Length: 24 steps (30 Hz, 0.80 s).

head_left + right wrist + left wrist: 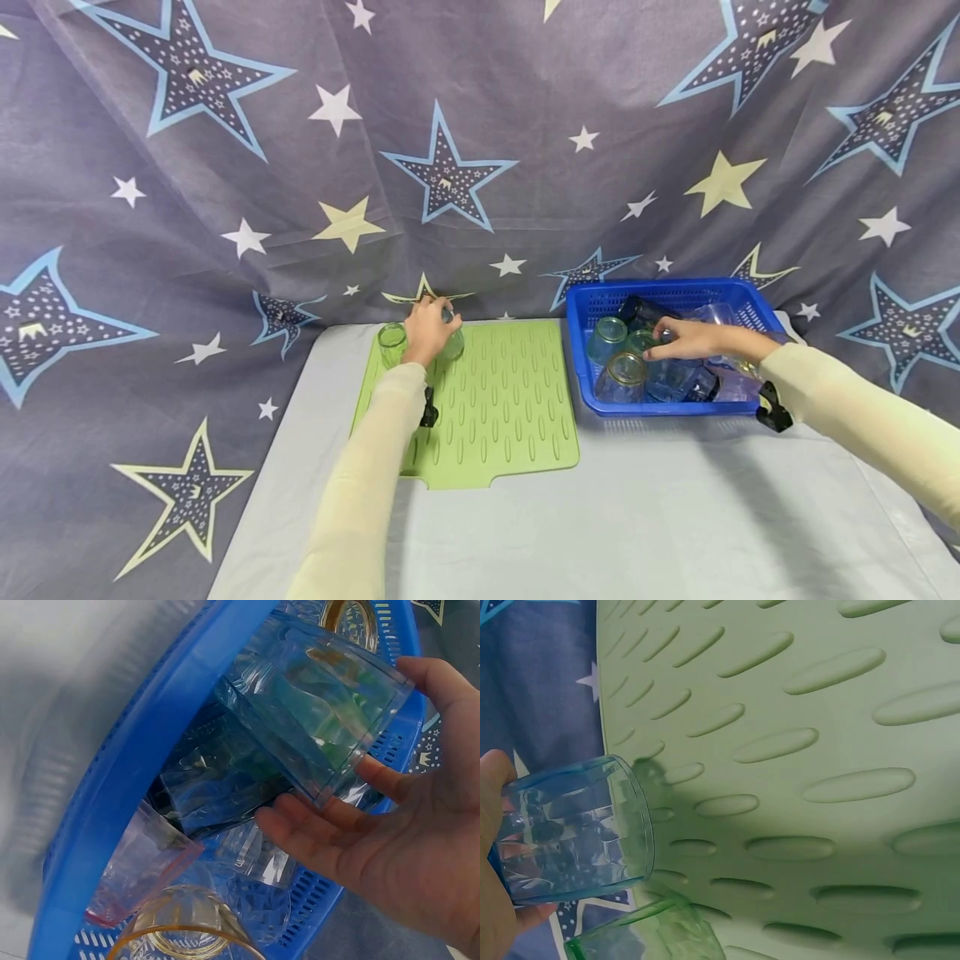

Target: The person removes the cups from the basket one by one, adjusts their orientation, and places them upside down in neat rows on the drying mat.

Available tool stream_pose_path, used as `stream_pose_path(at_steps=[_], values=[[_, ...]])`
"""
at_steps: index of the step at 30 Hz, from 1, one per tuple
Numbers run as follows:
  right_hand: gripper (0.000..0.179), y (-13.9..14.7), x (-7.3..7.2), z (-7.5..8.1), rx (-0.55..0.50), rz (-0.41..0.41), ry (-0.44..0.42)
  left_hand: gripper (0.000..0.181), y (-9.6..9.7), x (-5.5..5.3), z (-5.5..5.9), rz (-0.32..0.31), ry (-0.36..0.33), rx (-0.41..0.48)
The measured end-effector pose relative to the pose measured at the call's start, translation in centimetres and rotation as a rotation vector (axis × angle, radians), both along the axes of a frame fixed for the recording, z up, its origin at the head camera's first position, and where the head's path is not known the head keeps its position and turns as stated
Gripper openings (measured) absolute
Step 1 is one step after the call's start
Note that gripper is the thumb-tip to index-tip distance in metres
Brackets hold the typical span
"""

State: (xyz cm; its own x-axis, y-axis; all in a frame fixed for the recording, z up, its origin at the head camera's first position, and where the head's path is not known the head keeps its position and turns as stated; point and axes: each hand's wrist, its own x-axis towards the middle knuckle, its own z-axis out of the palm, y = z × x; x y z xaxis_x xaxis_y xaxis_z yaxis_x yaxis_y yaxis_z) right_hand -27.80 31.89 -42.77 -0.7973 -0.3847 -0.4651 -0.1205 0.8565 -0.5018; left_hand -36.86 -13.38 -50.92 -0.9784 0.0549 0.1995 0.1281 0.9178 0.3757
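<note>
At the far left part of the green drying mat (495, 417), my left hand (429, 329) grips a clear blue tumbler (570, 832) by its base. The tumbler is mouth-down; whether its rim touches the mat I cannot tell. Beside it a green glass (392, 343) stands on the mat. Over the blue plastic basket (675, 409), my right hand (692, 340) holds another clear bluish tumbler (322, 697) by one end, thumb on one side and fingers on the other. Its other end lies among the cups in the basket.
Several other cups fill the basket, among them an amber-rimmed glass (624, 375), a teal glass (607, 337), a dark cup (637, 310) and a pinkish cup (142, 862). A star-patterned curtain (480, 250) hangs behind the white table (600, 517).
</note>
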Motion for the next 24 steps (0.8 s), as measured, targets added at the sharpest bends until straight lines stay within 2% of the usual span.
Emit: stream_pose_path(at_steps=[8,13,24], values=[[0.063,-0.1,0.7,-0.1,0.003,-0.039,-0.038,0.024,-0.2,0.1,-1.0,0.004,0.048,-0.024],[0.062,-0.2,0.9,-0.6,0.011,-0.040,-0.015,0.023,-0.3,0.0,-1.5,-0.002,0.074,-0.037],[0.057,-0.2,1.2,-0.9,-0.018,-0.049,0.005,0.026,-0.3,-0.1,-2.0,0.006,0.059,-0.062]])
